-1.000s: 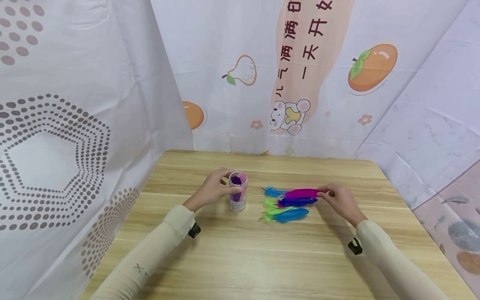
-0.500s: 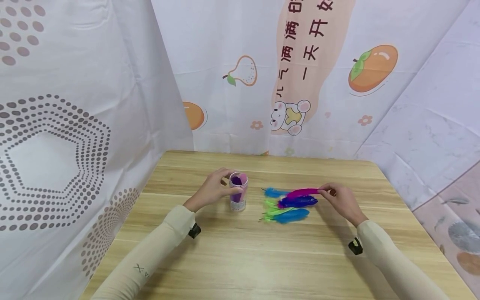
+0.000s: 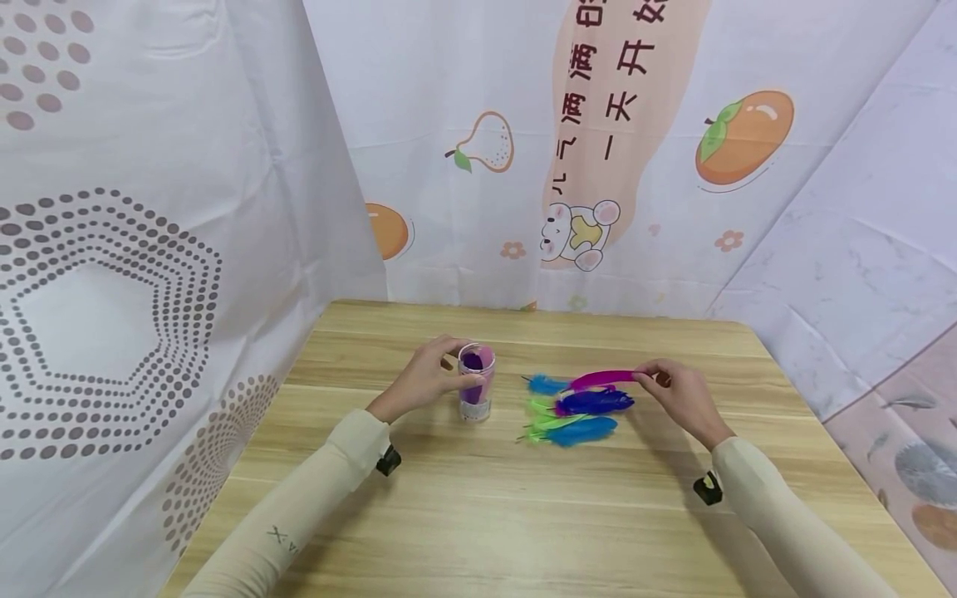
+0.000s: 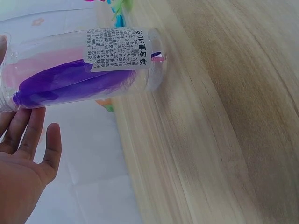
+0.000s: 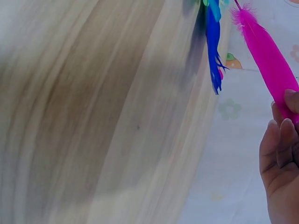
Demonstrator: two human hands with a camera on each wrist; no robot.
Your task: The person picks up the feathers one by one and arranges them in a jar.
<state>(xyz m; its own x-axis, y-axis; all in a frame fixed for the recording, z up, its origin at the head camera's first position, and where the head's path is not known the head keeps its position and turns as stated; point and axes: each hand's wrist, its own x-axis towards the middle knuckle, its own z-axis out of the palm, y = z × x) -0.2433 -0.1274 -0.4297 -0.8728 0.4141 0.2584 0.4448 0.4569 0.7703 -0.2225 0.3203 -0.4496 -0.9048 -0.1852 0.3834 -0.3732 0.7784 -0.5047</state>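
Note:
My left hand (image 3: 429, 375) grips a clear plastic jar (image 3: 474, 407) near its open rim, and the jar stands upright on the table. Inside it are a purple feather (image 4: 70, 84) and a pink feather (image 4: 42, 67); a printed label (image 4: 117, 49) is stuck on its wall. On the right, my right hand (image 3: 680, 394) pinches the tip of a magenta feather (image 5: 268, 58) between thumb and fingers. That feather is raised over a small pile holding a dark blue feather (image 3: 596, 402), light blue feathers (image 3: 581, 429) and green feathers (image 3: 549, 421).
The wooden table (image 3: 508, 515) has white printed curtains (image 3: 441, 75) hanging behind it and along both sides. The feather pile lies just right of the jar. Black straps show at both wrists.
The magenta feather has lifted off the dark blue one, rising slightly with my right hand and uncovering more of the pile. My left hand and the jar stay in place.

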